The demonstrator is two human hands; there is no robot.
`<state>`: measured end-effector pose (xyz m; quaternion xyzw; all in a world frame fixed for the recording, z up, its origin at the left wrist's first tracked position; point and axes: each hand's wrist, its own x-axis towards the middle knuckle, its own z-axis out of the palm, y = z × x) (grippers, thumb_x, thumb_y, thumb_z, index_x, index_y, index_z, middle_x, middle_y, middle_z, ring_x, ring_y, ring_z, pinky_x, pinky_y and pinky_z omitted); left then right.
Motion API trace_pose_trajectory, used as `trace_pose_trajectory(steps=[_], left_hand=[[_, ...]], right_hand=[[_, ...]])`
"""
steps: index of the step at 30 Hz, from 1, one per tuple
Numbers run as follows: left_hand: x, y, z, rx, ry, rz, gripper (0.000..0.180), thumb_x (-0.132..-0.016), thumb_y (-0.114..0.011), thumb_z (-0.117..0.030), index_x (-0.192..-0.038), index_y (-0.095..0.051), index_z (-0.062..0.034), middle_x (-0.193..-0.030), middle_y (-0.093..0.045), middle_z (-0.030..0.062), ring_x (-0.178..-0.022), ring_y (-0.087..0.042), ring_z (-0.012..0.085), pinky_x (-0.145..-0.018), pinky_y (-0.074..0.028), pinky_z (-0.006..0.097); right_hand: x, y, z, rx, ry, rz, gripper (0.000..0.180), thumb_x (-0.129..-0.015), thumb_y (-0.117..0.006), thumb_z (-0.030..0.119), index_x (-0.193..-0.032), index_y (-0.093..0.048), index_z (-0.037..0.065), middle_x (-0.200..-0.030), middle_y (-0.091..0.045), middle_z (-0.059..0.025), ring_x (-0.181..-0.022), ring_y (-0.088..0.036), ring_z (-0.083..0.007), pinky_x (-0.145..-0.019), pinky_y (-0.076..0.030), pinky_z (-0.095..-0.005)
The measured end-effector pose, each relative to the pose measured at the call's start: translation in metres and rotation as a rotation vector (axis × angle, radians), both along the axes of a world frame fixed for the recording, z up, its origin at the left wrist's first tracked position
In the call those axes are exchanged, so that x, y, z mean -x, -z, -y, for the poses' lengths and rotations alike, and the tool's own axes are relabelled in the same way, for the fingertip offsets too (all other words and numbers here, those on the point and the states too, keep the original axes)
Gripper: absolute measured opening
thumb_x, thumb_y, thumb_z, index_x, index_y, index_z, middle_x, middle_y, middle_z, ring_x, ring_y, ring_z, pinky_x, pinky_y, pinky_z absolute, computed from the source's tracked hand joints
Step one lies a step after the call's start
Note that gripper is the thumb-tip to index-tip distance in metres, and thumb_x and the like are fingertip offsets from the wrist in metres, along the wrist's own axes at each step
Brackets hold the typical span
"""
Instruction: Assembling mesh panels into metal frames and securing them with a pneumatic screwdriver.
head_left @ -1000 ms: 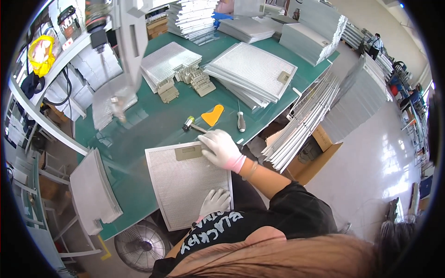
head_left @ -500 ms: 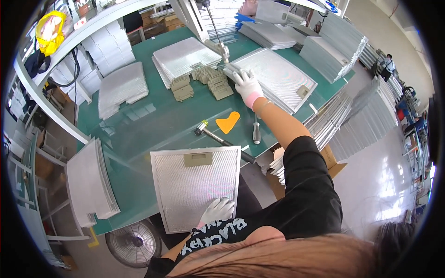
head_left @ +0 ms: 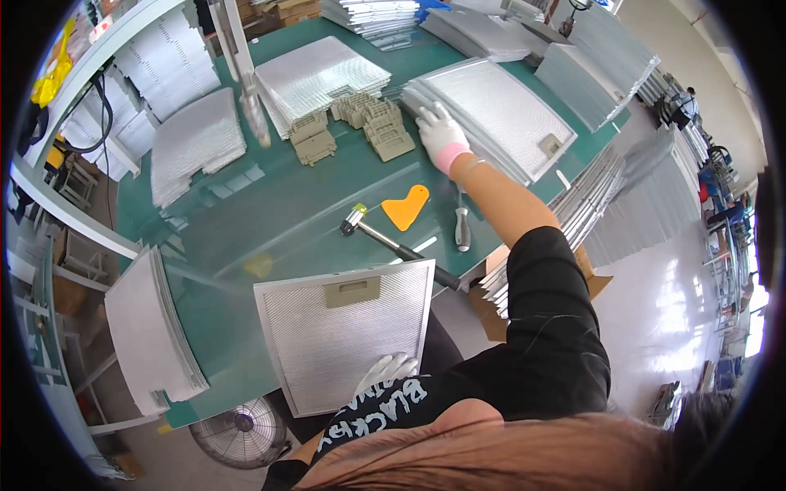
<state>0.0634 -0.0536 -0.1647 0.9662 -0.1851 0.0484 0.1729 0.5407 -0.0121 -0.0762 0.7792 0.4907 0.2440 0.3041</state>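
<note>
A metal mesh filter panel (head_left: pixel 344 344) with a framed edge stands tilted against the table's near edge and my lap. A beige-grey plastic latch (head_left: pixel 353 291) is set in its top part. My left hand (head_left: pixel 389 370), in a white glove, lies open and flat on the panel's lower right face. My right hand (head_left: pixel 440 135), gloved in white with a pink cuff, reaches far over the table. Its fingers are spread on the left edge of a stack of finished-looking mesh panels (head_left: pixel 499 106); whether they grip one is unclear.
On the green table (head_left: pixel 221 221) lie a hammer (head_left: pixel 397 245), an orange scraper (head_left: pixel 405 208), a screwdriver (head_left: pixel 463 229) and loose beige latch pieces (head_left: pixel 383 131). Stacked mesh sheets (head_left: pixel 323 78) stand beyond. A blurred metal rod (head_left: pixel 255 114) hangs at left; a fan (head_left: pixel 244 430) stands below.
The view has shifted a little. My right hand has slid slightly along the stack's edge toward me. The hanging rod appears farther left. My left hand stays on the panel, which tilts slightly differently.
</note>
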Motion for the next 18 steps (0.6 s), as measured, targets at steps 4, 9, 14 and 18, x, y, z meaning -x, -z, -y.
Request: trace_pose_trajectory(steps=[4, 9, 14, 18], left_hand=[[0.002, 0.012, -0.007, 0.038, -0.052, 0.003, 0.033, -0.083, -0.053, -0.026, -0.109, -0.062, -0.0081, -0.120, -0.057, 0.0069, -0.114, -0.051, 0.0224, -0.094, -0.042, 0.036], [-0.009, 0.028, -0.011, 0.093, -0.078, 0.027, 0.034, -0.083, -0.053, -0.026, -0.110, -0.062, -0.0084, -0.119, -0.058, 0.0067, -0.113, -0.052, 0.0222, -0.093, -0.043, 0.036], [-0.017, 0.037, -0.010, 0.133, -0.077, 0.042, 0.034, -0.083, -0.053, -0.026, -0.110, -0.062, -0.0086, -0.118, -0.058, 0.0066, -0.112, -0.052, 0.0221, -0.092, -0.043, 0.036], [-0.026, 0.038, -0.012, 0.149, -0.052, 0.070, 0.034, -0.083, -0.053, -0.026, -0.110, -0.062, -0.0088, -0.118, -0.058, 0.0065, -0.111, -0.053, 0.0220, -0.092, -0.043, 0.036]], right_hand=[[-0.017, -0.013, 0.015, 0.066, 0.018, -0.009, 0.037, -0.091, -0.048, 0.022, -0.124, -0.062, 0.013, -0.143, -0.048, -0.0005, -0.141, -0.030, -0.0216, -0.118, -0.016, -0.0491], [-0.062, -0.018, 0.045, 0.117, 0.093, -0.006, 0.036, -0.093, -0.048, 0.022, -0.125, -0.062, 0.014, -0.144, -0.046, -0.0007, -0.142, -0.029, -0.0224, -0.117, -0.018, -0.0491], [-0.101, -0.020, 0.078, 0.126, 0.132, -0.024, 0.039, -0.091, -0.049, 0.020, -0.129, -0.059, 0.015, -0.146, -0.043, -0.0008, -0.143, -0.027, -0.0236, -0.118, -0.015, -0.0515], [-0.113, -0.017, 0.091, 0.111, 0.264, -0.040, 0.039, -0.089, -0.053, 0.019, -0.128, -0.059, 0.015, -0.148, -0.041, -0.0012, -0.144, -0.024, -0.0236, -0.118, -0.012, -0.0531]])
